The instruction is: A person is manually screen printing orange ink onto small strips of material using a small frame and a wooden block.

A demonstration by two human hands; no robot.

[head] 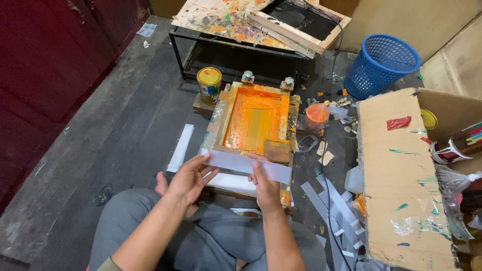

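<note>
I sit on a dark wooden floor that is worn and stained, with a dark red wall on the side of my left hand. My knees in grey trousers are below my hands.

My left hand is half closed: the thumb lies on top of a long white strip and the fingers curl under its left end. My right hand holds the same strip near the middle, fingers bent around its lower edge. So both hands hold this strip flat, just above the near edge of a wooden printing frame that is full of orange ink.

Just beyond my left hand another white strip lies on the floor, and farther away stands a yellow paint can. To the right of my right hand many white strips are scattered, beside a big cardboard box. Well beyond it is a blue basket. A small orange cup stands near the frame.
</note>
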